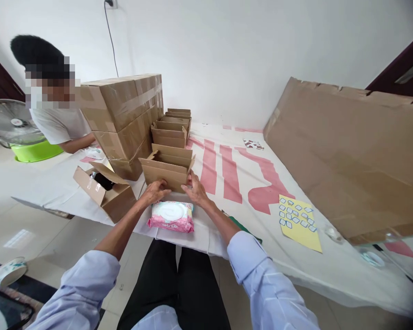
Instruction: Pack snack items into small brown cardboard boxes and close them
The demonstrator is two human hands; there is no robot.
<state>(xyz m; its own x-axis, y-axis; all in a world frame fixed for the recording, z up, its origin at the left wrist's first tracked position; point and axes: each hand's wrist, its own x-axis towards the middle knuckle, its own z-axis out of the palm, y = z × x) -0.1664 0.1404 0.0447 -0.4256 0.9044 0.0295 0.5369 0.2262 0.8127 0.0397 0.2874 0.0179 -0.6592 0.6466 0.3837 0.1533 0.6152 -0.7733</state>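
Observation:
An open cardboard box (165,176) stands upright on the table in front of me, its top flaps raised. My left hand (156,190) presses its curled fingers against the lower front of this box. At the box's right front corner, my right hand (196,189) has its thumb in front and its fingers along the side. A pink and white pack of wet wipes (172,216) lies just below both hands, untouched. Behind the held box, more open cardboard boxes (168,136) stand in a row. The inside of the held box is mostly hidden.
Taped cartons (124,105) are stacked at the left, near a seated person (60,123). An open box with a black item (106,190) lies nearer. Rightward are a yellow sticker sheet (301,229), a green item (244,228) and a large cardboard panel (344,160).

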